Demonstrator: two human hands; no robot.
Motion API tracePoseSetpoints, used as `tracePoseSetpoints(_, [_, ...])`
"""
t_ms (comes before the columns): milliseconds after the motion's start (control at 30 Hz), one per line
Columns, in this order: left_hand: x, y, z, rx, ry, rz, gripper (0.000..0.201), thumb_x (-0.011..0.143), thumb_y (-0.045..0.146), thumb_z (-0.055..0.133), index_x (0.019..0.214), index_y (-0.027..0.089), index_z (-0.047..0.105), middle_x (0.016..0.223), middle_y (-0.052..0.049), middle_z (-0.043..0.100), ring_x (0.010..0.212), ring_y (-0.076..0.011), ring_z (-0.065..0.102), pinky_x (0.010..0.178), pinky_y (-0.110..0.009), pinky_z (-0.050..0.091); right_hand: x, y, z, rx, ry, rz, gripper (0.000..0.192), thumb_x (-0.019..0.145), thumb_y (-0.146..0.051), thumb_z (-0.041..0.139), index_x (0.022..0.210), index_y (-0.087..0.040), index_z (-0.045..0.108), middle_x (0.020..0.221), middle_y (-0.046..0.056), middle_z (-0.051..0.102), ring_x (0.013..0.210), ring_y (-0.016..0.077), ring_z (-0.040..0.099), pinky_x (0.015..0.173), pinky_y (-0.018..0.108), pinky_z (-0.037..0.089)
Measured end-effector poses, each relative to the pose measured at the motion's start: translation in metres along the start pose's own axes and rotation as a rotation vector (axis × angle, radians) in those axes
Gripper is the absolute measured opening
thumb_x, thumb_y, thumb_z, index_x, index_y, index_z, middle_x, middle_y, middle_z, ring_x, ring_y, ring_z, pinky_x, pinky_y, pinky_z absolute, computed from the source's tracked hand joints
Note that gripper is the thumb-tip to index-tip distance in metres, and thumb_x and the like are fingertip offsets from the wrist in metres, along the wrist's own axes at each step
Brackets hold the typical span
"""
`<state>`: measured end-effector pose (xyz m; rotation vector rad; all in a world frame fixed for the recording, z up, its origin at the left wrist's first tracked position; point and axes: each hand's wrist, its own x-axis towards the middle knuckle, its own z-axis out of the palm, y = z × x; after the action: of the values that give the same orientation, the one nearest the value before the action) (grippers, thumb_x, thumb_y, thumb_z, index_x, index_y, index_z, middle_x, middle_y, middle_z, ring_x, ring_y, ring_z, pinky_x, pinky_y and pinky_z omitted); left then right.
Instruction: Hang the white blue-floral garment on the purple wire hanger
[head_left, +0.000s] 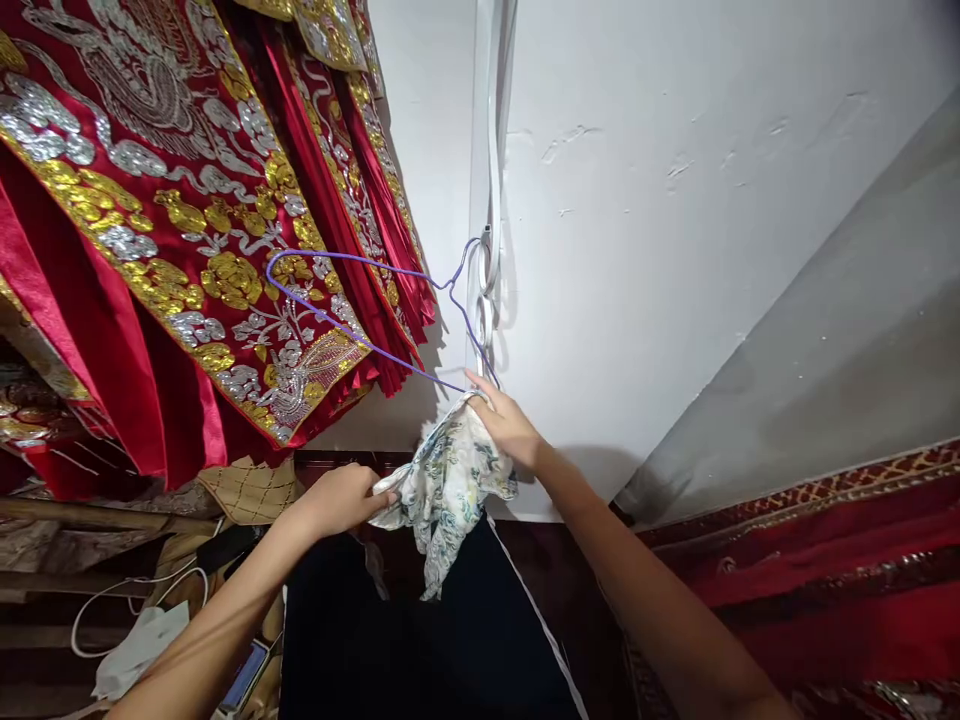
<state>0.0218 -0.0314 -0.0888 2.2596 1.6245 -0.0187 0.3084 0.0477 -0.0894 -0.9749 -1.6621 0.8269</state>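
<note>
A white floral garment (454, 475) hangs bunched between my two hands, its lower end dangling. My left hand (345, 500) is closed, pinching the garment's left edge. My right hand (506, 420) is closed on its upper right part, right at a corner of a purple wire hanger (352, 335). The hanger is tilted, with its long empty end pointing left in front of red embroidered cloth. Its hook meets a looped white strap (487, 265) on the wall; whether it is hooked on there I cannot tell. Cloth and fingers hide how the garment meets the hanger.
Red skirts with gold and silver sequins (225, 280) hang at the left. A white wall (600, 250) stands ahead. Lower left are a bamboo slatted seat (90, 520), a white cable (82, 630) and white paper (146, 645). Red patterned fabric (825, 580) lies at the right.
</note>
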Motion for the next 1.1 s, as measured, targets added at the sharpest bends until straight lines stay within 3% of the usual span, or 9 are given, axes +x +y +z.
tracePoseSetpoints(133, [-0.004,-0.011,-0.004,0.103,-0.024,-0.176,0.043,0.091,0.054,0.050,0.079,0.019,0.072,0.087,-0.016,0.075,0.083,-0.0308,0.071,0.068,-0.032,0.041,0.001,0.010,0.005,-0.001,-0.084,0.017,0.032,0.092,-0.045,0.054,0.101,-0.020,0.071,0.090,0.003,0.072,0.096,0.0233,0.064,0.092,0.035,0.047])
tracePoseSetpoints(267, [-0.005,-0.019,-0.010,0.138,-0.004,-0.273,0.048,0.095,0.053,0.042,0.091,0.019,0.076,0.098,-0.020,0.076,0.095,-0.0359,0.072,0.075,-0.036,0.045,-0.009,0.005,0.005,0.008,0.014,0.043,0.029,0.090,-0.047,0.057,0.079,-0.021,0.065,0.070,-0.003,0.060,0.072,0.0170,0.054,0.072,0.028,0.045])
tracePoseSetpoints(467, [0.000,-0.020,-0.015,0.088,0.108,-0.217,0.042,0.097,0.035,0.041,0.121,0.017,0.070,0.115,-0.022,0.073,0.109,-0.0360,0.069,0.084,-0.038,0.047,-0.007,-0.005,0.026,0.081,0.137,0.043,0.029,0.088,-0.047,0.057,0.082,-0.021,0.065,0.074,-0.001,0.063,0.078,0.0191,0.058,0.073,0.027,0.046])
tracePoseSetpoints(633, [0.003,-0.019,-0.018,0.002,0.177,-0.181,0.037,0.095,0.031,0.040,0.102,0.015,0.072,0.103,-0.020,0.075,0.099,-0.0358,0.071,0.081,-0.038,0.047,-0.005,-0.015,0.049,0.254,0.205,-0.009,0.027,0.094,-0.045,0.052,0.095,-0.021,0.065,0.090,0.004,0.070,0.089,0.0209,0.063,0.084,0.030,0.049])
tracePoseSetpoints(767, [0.008,-0.016,-0.025,-0.305,0.366,-0.085,0.039,0.097,0.040,0.038,0.088,0.018,0.068,0.093,-0.011,0.075,0.089,-0.0296,0.071,0.075,-0.034,0.050,-0.009,-0.025,0.059,0.348,0.284,-0.038,0.026,0.094,-0.045,0.055,0.096,-0.022,0.066,0.096,0.007,0.071,0.093,0.0230,0.064,0.088,0.033,0.049])
tracePoseSetpoints(833, [0.011,-0.012,-0.030,-0.559,0.446,-0.044,0.038,0.095,0.046,0.043,0.087,0.018,0.066,0.083,-0.008,0.074,0.076,-0.0269,0.071,0.068,-0.033,0.052,-0.014,-0.028,0.054,0.354,0.333,-0.020,0.026,0.094,-0.046,0.055,0.094,-0.023,0.066,0.095,0.006,0.072,0.092,0.0237,0.064,0.087,0.034,0.049])
tracePoseSetpoints(967, [0.010,-0.001,-0.040,-0.988,0.412,0.063,0.041,0.090,0.054,0.055,0.085,0.016,0.068,0.076,-0.005,0.071,0.067,-0.0218,0.067,0.067,-0.032,0.054,-0.034,-0.027,0.021,0.238,0.418,0.005,0.022,0.094,-0.042,0.055,0.092,-0.024,0.067,0.094,0.004,0.070,0.089,0.0234,0.063,0.084,0.034,0.048])
tracePoseSetpoints(1033, [0.005,0.002,-0.046,-1.021,0.415,0.123,0.040,0.090,0.053,0.060,0.084,0.015,0.071,0.080,-0.005,0.072,0.073,-0.0205,0.066,0.071,-0.031,0.053,-0.044,-0.026,-0.004,0.122,0.424,-0.025,0.019,0.093,-0.039,0.057,0.093,-0.023,0.068,0.099,0.004,0.069,0.097,0.0243,0.063,0.090,0.035,0.045])
tracePoseSetpoints(1100, [-0.001,0.004,-0.052,-0.905,0.439,0.164,0.036,0.090,0.050,0.063,0.083,0.016,0.073,0.085,-0.005,0.072,0.079,-0.0207,0.066,0.074,-0.029,0.051,-0.050,-0.026,-0.027,0.027,0.419,-0.077,0.016,0.091,-0.035,0.060,0.093,-0.023,0.070,0.106,0.005,0.068,0.107,0.0256,0.060,0.097,0.037,0.042])
